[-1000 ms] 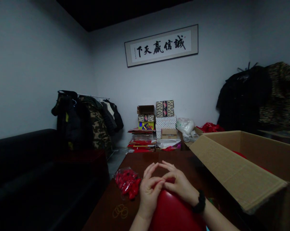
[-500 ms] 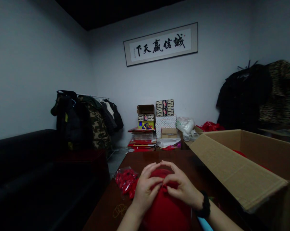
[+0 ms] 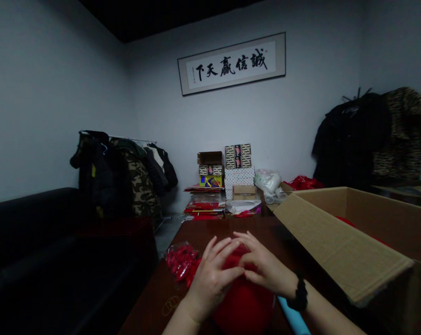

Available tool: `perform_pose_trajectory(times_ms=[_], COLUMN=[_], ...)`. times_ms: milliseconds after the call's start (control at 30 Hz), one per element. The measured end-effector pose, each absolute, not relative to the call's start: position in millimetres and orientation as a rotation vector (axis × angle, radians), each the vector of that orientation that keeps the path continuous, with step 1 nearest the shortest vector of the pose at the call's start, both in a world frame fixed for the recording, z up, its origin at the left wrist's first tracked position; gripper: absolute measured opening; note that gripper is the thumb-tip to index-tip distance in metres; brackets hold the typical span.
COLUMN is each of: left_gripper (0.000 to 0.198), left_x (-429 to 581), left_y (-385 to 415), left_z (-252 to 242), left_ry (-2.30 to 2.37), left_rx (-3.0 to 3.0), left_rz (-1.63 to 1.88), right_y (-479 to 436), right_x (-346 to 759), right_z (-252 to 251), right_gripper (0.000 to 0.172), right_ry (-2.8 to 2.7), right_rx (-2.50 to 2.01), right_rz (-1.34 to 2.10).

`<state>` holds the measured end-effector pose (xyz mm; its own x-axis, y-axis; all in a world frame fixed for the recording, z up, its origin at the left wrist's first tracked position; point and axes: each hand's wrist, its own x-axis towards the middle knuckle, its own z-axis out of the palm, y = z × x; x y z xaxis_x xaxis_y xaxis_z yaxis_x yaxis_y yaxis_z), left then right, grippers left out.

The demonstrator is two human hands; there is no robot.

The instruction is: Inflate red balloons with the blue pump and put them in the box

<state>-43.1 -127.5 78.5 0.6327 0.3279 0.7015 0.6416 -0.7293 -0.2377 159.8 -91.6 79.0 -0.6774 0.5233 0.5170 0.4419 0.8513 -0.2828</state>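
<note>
Two hands on one red balloon (image 3: 247,304): left hand (image 3: 210,277) flat, fingers spread against it; right hand (image 3: 264,269) pinching its top. Bag (image 3: 179,263) just left; box (image 3: 336,249) right.

Framed scroll (image 3: 231,63) on back wall (image 3: 301,121): black brush chars, read L→R "下天贏信誠"; prints on stacked boxes (image 3: 238,156) too small to read.

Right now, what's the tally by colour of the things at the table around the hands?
Red: 2, the red balloon held by the left hand and right hand, and the bag of red pieces.
Brown: 1, the cardboard box.
Light blue: 1, the tube.
Yellowish: 1, a cluster of rubber bands; how many bands is unclear.
Total: 5.
</note>
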Motion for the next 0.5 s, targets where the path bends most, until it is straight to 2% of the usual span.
perform_pose_trajectory(times_ms=[200,333,367,400,500], left_gripper=[0.015,0.017,0.018,0.02,0.017], left_x=[-38.6,-36.9,-36.9,-37.2,-38.7], left_y=[-125.2,-124.9,-125.3,-125.9,-128.1], left_z=[87.5,96.0,97.0,97.1,92.7], left_ry=[-0.68,-0.641,-0.656,-0.682,-0.817], left_rx=[-2.405,-2.53,-2.556,-2.576,-2.592], left_rz=[-0.736,-0.664,-0.672,-0.688,-0.784], right_y=[-94.7,-96.0,-96.6,-97.3,-99.6], right_x=[154.3,153.7,154.4,155.3,158.3], right_z=[81.8,81.0,81.7,82.6,86.4], right_gripper=[0.01,0.038,0.04,0.035,0.005], right_ry=[-2.499,-2.48,-2.48,-2.48,-2.484], right_rx=[-0.691,-0.694,-0.7,-0.709,-0.772], right_rz=[0.078,0.163,0.19,0.212,0.264])
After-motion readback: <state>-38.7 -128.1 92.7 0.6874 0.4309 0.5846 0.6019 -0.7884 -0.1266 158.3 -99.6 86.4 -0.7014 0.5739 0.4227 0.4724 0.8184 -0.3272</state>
